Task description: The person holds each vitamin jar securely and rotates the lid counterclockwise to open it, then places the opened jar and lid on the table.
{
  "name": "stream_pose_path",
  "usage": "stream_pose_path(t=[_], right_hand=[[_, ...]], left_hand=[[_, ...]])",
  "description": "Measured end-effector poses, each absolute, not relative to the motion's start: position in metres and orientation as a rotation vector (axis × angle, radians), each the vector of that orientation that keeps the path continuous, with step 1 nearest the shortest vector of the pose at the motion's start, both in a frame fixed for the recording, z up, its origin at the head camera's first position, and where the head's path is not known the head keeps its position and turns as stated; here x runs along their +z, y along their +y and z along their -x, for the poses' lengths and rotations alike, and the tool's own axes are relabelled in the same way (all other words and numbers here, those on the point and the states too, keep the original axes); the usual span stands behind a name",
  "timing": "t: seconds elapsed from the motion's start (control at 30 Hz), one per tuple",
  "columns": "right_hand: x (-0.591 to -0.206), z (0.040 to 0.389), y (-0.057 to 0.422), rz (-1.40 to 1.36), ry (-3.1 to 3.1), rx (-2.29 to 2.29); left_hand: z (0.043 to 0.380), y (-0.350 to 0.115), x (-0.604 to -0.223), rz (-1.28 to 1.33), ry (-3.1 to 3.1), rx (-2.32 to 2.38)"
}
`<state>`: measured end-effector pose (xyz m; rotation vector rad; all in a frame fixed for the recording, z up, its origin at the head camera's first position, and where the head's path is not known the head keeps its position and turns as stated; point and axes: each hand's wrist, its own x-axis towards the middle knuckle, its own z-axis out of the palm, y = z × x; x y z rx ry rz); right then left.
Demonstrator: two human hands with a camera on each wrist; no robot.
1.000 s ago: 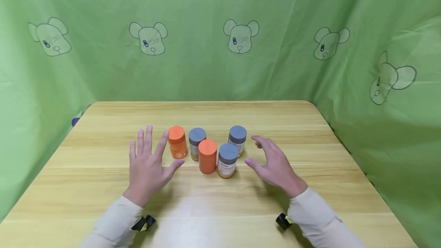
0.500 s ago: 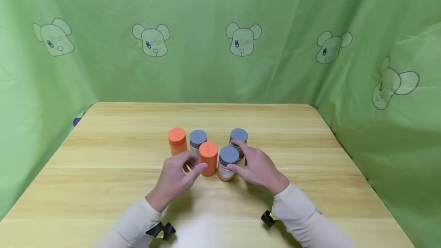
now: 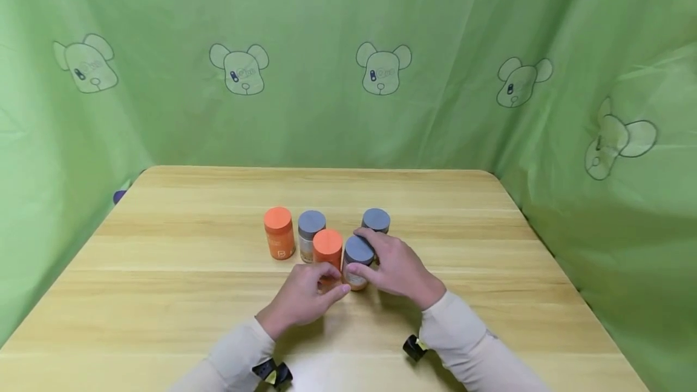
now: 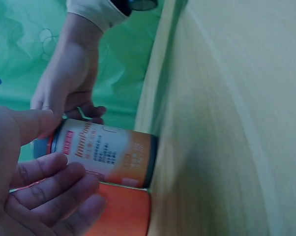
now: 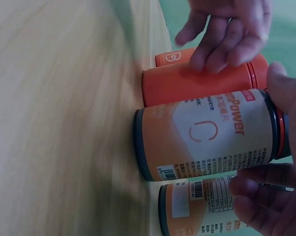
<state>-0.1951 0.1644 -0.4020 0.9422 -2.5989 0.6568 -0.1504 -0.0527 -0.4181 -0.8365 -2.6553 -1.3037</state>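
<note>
My right hand (image 3: 400, 271) holds the front grey-lidded jar (image 3: 359, 250) near its lid, thumb on the near side and fingers on the far side. The right wrist view shows this jar's white and orange label (image 5: 207, 137). Just in front of the front orange jar (image 3: 328, 242) is my left hand (image 3: 305, 295), its fingers loosely bent and nothing held in them. In the left wrist view its thumb and fingers appear before the grey-lidded jar (image 4: 103, 150); whether they touch it, I cannot tell.
Another orange jar (image 3: 280, 238) stands at the left, next to a grey-lidded jar (image 3: 312, 227). A third grey-lidded jar (image 3: 376, 219) is behind my right hand, partly hidden. All are on a wooden table (image 3: 218, 192) backed by a green curtain (image 3: 305, 126).
Both hands have come in toward the middle. My left hand has moved right, in front of the front orange jar, and its fingers have bent. My right hand has taken hold of the front grey-lidded jar.
</note>
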Motion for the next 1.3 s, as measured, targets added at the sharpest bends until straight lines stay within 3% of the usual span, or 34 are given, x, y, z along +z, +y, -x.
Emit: stream_pose_path(t=[0.63,1.3], right_hand=[[-0.400,0.199,0.161,-0.929,-2.553,0.753],[-0.390,0.183,0.158,-0.824,-2.652,0.946]], left_hand=[[0.168,-0.046,-0.427,0.764,-2.764,-1.237],[0.160,-0.035,-0.412,0.768,-2.767,-1.259]])
